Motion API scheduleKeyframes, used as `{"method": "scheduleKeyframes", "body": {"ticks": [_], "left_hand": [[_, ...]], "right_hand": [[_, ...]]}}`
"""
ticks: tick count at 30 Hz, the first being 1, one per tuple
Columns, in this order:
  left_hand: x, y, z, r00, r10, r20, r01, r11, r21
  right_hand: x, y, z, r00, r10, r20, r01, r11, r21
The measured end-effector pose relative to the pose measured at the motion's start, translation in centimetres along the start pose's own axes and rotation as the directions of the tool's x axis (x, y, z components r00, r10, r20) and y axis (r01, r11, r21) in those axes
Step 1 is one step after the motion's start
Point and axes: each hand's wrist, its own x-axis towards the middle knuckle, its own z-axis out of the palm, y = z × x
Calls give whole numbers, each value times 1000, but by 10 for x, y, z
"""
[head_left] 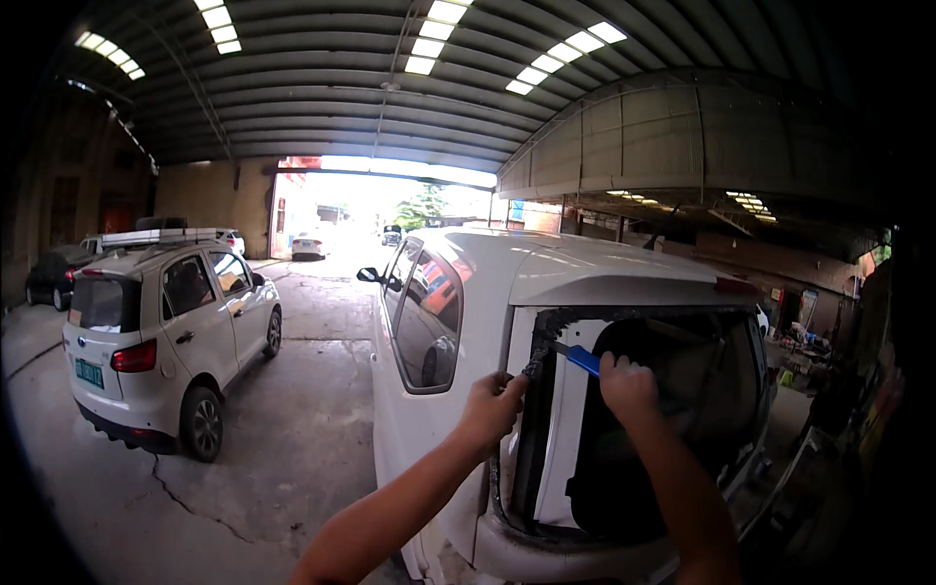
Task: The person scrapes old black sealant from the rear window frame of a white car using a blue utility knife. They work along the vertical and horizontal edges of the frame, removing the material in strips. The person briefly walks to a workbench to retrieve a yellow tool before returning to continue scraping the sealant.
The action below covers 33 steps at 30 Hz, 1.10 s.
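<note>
A white car (pixel 585 270) stands in front of me with its rear window opening bare of glass. Ragged black sealant (pixel 558 319) runs along the upper left corner of the opening's frame. My left hand (pixel 490 411) is closed on a loose black strip of this sealant (pixel 535 363) at the left edge. In my right hand (pixel 630 384) is a blue-handled utility knife (pixel 583 360). Its blade points left, at the sealant just beside the strip. Whether the edge is cutting in cannot be made out. Below the knife shows a white inner panel (pixel 563 439).
To the left another white car (pixel 219 322) is parked with a roof rack. A cracked concrete floor (pixel 302 390) lies between the two cars. Behind the right side is a cluttered work area (pixel 804 331). The shed's bright doorway (pixel 390 195) is at the far end.
</note>
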Motion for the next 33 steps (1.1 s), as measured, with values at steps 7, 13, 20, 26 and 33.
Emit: {"method": "scheduleKeyframes", "body": {"ticks": [7,13,20,26,33], "left_hand": [[19,-28,2,984,174,-38,-164,970,180],[19,-42,14,976,200,-90,-182,968,173],[16,-27,-11,998,69,-9,-67,988,137],[30,-43,-16,945,325,-25,-253,782,570],[19,-31,-6,924,382,-4,-151,375,915]], "right_hand": [[-31,34,-5,988,107,112,-113,992,48],[-37,36,-57,892,114,438,-300,874,383],[-9,17,-68,923,72,378,-308,728,613],[3,1,-72,905,50,423,-349,657,668],[-9,4,-80,902,27,432,-351,627,695]]}}
